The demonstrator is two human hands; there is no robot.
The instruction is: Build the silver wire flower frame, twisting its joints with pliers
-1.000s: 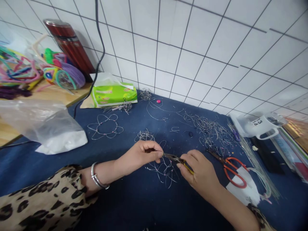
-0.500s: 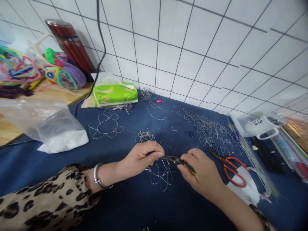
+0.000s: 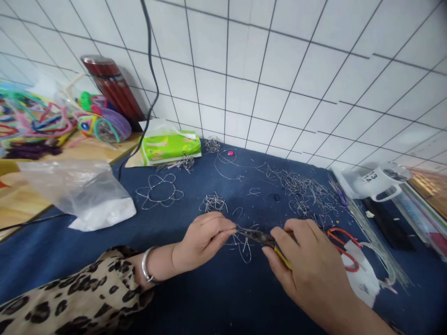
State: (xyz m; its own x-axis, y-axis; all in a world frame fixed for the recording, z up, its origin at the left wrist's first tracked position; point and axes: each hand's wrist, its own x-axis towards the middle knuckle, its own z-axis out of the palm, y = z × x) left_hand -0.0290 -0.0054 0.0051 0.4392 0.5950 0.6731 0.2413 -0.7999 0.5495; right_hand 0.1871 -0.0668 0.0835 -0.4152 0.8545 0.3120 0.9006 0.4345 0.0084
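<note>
Here, left hand [image 3: 204, 238] in a pinch on wire flower [image 3: 244, 249], right hand [image 3: 309, 267] tight around pliers [image 3: 260, 237]

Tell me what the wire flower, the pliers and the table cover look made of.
Wire flower: thin bare metal wire, silvery with a glint, bent into loops.
Pliers: dark, dull metal at the nose. The yellow handle is probably a plastic or rubber sleeve.
Table cover: matte dark blue cloth, denim-like, though the weave is too fine to confirm.
</note>
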